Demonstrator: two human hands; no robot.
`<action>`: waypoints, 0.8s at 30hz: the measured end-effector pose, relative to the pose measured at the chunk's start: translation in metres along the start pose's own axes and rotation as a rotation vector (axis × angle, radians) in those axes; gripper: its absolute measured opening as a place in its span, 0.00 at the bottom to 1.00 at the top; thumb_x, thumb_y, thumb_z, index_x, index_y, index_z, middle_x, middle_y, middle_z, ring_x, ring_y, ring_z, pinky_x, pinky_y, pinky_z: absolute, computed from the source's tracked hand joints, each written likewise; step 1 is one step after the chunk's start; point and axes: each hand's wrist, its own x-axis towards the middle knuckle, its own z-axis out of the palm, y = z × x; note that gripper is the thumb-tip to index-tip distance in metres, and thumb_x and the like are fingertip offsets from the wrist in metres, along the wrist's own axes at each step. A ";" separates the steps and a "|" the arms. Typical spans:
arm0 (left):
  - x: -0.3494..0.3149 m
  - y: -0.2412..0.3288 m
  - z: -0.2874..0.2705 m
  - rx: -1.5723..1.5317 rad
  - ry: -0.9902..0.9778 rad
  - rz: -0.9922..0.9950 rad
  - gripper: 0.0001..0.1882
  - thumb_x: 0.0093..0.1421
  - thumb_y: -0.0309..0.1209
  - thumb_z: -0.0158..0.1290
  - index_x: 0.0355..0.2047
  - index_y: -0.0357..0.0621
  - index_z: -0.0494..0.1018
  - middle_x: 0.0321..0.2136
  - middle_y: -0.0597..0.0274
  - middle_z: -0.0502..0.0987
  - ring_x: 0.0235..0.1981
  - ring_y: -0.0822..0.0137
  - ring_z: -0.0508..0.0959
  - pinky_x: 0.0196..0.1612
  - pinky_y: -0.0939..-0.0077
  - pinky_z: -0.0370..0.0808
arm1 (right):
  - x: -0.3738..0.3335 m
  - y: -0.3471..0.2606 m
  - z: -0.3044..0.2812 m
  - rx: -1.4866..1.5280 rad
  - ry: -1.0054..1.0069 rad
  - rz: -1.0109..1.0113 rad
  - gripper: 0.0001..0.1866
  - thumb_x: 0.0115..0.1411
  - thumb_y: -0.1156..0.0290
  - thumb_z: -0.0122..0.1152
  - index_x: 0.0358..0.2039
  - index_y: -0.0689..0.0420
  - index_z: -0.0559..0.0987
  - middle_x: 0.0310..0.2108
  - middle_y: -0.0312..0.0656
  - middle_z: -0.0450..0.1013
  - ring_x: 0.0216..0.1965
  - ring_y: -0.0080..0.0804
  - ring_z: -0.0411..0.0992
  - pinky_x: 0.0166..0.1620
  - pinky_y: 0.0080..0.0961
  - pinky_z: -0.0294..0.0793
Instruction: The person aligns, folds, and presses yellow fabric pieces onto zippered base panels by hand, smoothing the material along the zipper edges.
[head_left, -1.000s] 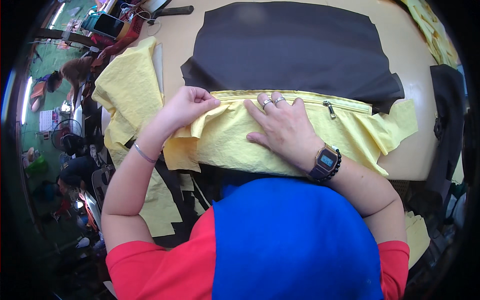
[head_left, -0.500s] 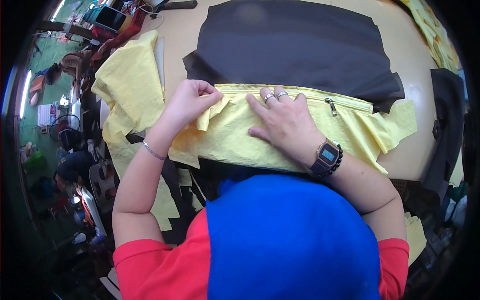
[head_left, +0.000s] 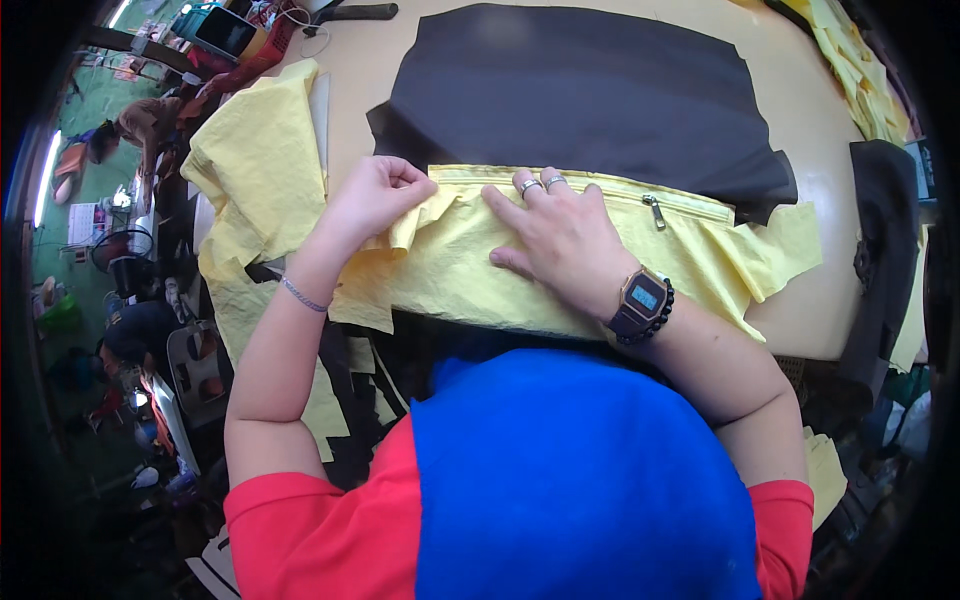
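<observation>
Hardly changed from half a second ago: still pinching crinkled yellow zippered fabric (head_left: 460, 270) at its far left with closed left fingers (head_left: 412, 182), pressing it with spread, ungrasping right fingers (head_left: 504, 206) on the near side of the cream worktop (head_left: 805, 110), apparently keeping it steady

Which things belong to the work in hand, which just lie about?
In hand: yellow fabric, pinched by left hand, right hand on it; its zipper; probably dark fabric bordering it.
Seemingly lying about: yellow piece at left; dark handle at top.
</observation>
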 end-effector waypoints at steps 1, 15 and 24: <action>-0.001 -0.004 0.000 -0.002 -0.003 -0.002 0.15 0.65 0.36 0.67 0.40 0.34 0.84 0.29 0.65 0.84 0.29 0.80 0.80 0.36 0.82 0.77 | 0.001 0.001 -0.002 -0.002 -0.005 -0.002 0.38 0.69 0.40 0.58 0.72 0.45 0.69 0.66 0.48 0.70 0.67 0.47 0.69 0.53 0.48 0.76; -0.004 -0.004 -0.005 0.061 0.004 0.109 0.14 0.64 0.32 0.67 0.43 0.31 0.84 0.31 0.62 0.85 0.31 0.77 0.81 0.37 0.79 0.79 | 0.001 -0.002 0.000 -0.038 -0.008 -0.007 0.38 0.69 0.40 0.58 0.73 0.45 0.68 0.67 0.50 0.69 0.70 0.50 0.66 0.56 0.54 0.77; -0.016 0.008 0.013 0.777 0.429 0.755 0.08 0.58 0.33 0.69 0.32 0.44 0.83 0.32 0.66 0.81 0.36 0.63 0.82 0.43 0.65 0.76 | -0.003 -0.001 0.011 -0.041 0.083 0.051 0.40 0.67 0.35 0.58 0.72 0.44 0.70 0.65 0.51 0.71 0.69 0.50 0.67 0.57 0.53 0.75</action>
